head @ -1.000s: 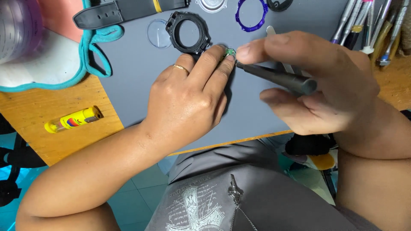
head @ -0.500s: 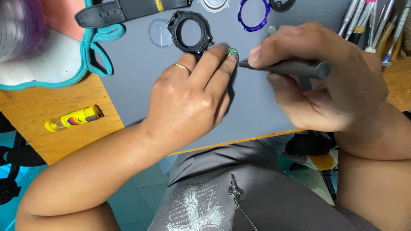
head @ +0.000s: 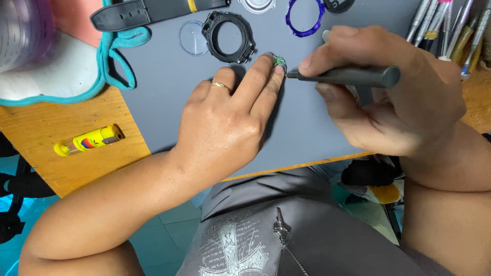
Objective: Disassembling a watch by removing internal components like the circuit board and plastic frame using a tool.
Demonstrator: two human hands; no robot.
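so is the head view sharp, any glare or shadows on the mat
Head view: even, soft light; the left hand casts a faint shadow on the grey mat; no strong glare; the small green part and dark tool are sharp; the purple container at top left is blurred.

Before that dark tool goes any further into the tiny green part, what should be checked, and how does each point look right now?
1. Small green part pinned by left hand fingertips: ok.
2. Dark tool firmly gripped in right hand: ok.
3. Tool tip seated on the part: cannot tell, too small.
4. Part resting on the grey mat, away from its edge: ok.
5. Black watch case and clear round lens apart from the working spot: ok.
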